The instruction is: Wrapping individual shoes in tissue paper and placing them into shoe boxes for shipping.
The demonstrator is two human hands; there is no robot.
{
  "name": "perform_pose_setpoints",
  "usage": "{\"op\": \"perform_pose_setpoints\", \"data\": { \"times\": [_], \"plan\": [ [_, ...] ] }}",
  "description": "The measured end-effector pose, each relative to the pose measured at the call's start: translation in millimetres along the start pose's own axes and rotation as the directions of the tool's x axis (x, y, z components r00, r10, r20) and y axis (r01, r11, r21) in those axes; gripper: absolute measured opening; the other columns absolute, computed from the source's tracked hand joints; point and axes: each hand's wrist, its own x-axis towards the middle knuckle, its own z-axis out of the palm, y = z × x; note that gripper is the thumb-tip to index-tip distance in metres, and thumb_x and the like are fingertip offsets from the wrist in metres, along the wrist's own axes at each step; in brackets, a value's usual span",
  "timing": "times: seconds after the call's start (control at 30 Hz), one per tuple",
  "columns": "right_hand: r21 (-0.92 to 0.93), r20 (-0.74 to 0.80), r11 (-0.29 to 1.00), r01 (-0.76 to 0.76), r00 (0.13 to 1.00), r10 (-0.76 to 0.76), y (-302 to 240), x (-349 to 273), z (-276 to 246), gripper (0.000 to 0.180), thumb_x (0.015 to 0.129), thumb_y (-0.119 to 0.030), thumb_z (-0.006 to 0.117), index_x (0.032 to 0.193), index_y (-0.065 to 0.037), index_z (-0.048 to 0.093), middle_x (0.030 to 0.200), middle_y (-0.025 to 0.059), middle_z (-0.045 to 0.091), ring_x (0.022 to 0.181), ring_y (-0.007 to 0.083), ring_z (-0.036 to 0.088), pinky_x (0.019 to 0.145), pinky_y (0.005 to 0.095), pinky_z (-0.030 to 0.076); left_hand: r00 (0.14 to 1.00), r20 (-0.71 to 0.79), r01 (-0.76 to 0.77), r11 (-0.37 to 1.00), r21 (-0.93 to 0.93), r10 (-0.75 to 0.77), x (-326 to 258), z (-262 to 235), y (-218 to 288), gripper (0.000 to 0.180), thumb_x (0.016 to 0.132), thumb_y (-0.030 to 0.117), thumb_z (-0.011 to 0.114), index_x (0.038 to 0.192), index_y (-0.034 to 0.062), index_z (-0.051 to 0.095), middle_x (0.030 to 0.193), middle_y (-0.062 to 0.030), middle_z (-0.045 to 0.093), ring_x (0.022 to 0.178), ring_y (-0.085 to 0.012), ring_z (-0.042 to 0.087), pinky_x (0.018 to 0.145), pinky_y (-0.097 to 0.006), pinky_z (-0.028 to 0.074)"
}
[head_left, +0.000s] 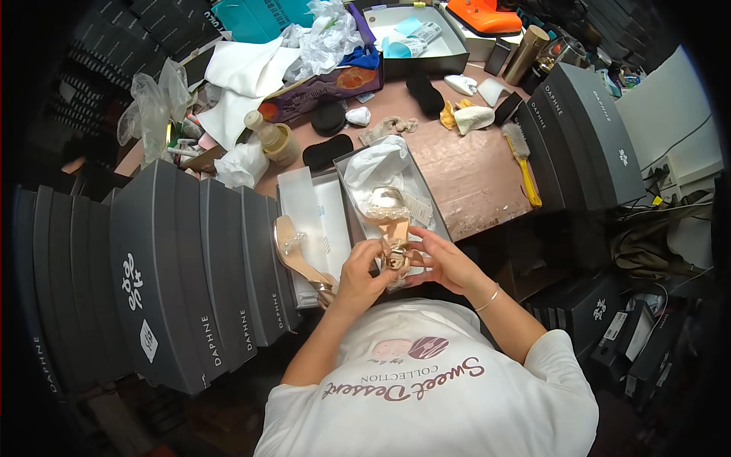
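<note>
By the pinkish table [480, 186] lies an open dark shoebox [427, 187]; over it is a beaded gold sandal [393, 229], a matching sandal [298, 259] to its left. The left hand [361, 270] and right hand [451, 265] clamp the former's heel end; a thin bracelet [489, 298] rings the right wrist.

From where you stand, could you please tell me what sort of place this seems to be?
Probably a shoe finishing or packing workstation: dark shoeboxes stand on both sides, a yellow-handled brush lies on the pinkish worktable, and a gold sandal is held over an open box.
</note>
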Motion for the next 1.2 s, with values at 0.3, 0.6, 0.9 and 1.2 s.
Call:
{"op": "perform_pose_setpoints", "data": {
  "times": [0.3,0.6,0.9,1.2],
  "plan": [
    [-0.871,-0.020,0.463,0.161,0.932,-0.362,-21.7,-46.3,2.4,0.018,0.085,-0.005,0.061,0.101,0.002,0.064,0.074,0.0037,0.060,0.065,0.0074,0.052,0.059,0.0222,0.043,0.995,0.089,-0.051,0.997,-0.052,0.055,1.4,-0.2,-3.6,0.039,0.074,0.014,0.075,0.109,0.0012,0.064,0.097,-0.0105,0.059,0.089,-0.0212,0.060,0.078,-0.031,0.046],
    [-0.945,0.311,-0.091,0.315,0.949,0.059,-98.6,-64.9,8.5,0.028,0.078,-0.011,0.070,0.103,-0.001,0.064,0.092,0.0110,0.064,0.079,0.0188,0.063,0.072,0.0306,0.049,0.991,-0.130,-0.046,0.970,-0.240,0.015,-29.8,17.3,-16.5,0.014,0.086,0.004,0.063,0.098,-0.0021,0.066,0.098,-0.0071,0.060,0.087,-0.0158,0.057,0.072,-0.021,0.042],
    [-0.943,0.279,0.223,0.246,0.952,0.128,-33.8,-1.0,30.0,0.033,0.085,-0.017,0.065,0.114,-0.002,0.059,0.086,0.0166,0.066,0.076,0.0286,0.064,0.071,0.0344,0.049,0.955,-0.189,-0.229,0.973,0.015,0.228,-41.8,13.6,6.8,0.013,0.084,0.002,0.060,0.097,0.0003,0.057,0.091,-0.0129,0.061,0.084,-0.0291,0.060,0.074,-0.035,0.048],
    [-0.946,0.319,-0.029,0.322,0.914,-0.250,-18.4,-20.4,44.0,0.025,0.074,-0.015,0.074,0.094,-0.003,0.064,0.083,0.0117,0.062,0.075,0.0283,0.062,0.065,0.0336,0.048,0.950,-0.181,-0.042,0.469,-0.882,-0.256,-57.9,6.6,-3.9,0.008,0.088,0.000,0.054,0.093,0.0034,0.049,0.096,-0.0117,0.061,0.099,-0.0194,0.059,0.093,-0.032,0.045]
  ]
}}
